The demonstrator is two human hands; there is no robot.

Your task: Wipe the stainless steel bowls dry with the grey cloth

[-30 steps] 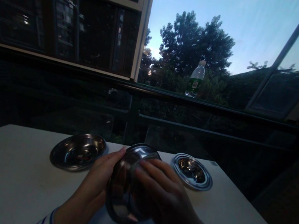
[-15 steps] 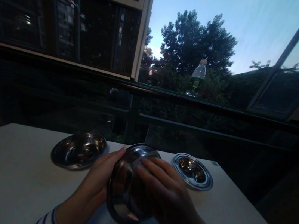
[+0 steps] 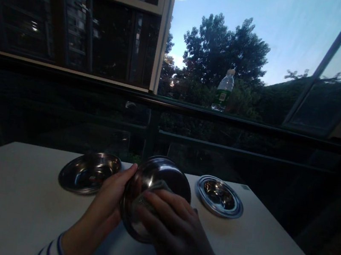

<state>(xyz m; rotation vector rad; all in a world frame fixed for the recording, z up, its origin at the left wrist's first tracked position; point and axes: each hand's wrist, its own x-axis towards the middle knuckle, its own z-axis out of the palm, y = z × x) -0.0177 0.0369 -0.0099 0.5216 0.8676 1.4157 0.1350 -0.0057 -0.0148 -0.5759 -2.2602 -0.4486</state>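
Metal bowl (image 3: 163, 171) held over a white table (image 3: 27, 195), dim window (image 3: 163, 36) behind.
Left hand (image 3: 109, 199) clamped on its rim, right hand (image 3: 175, 227) pressing a greyish cloth (image 3: 162, 185) against it; bottle (image 3: 223, 92) on the ledge (image 3: 186, 107).

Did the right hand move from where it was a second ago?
Yes. The right hand has shifted left and closer to the person, away from the shiny dish on the table.

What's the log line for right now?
left hand: grips metal bowl; right hand: holds greyish cloth against it; table: left dish, right dish
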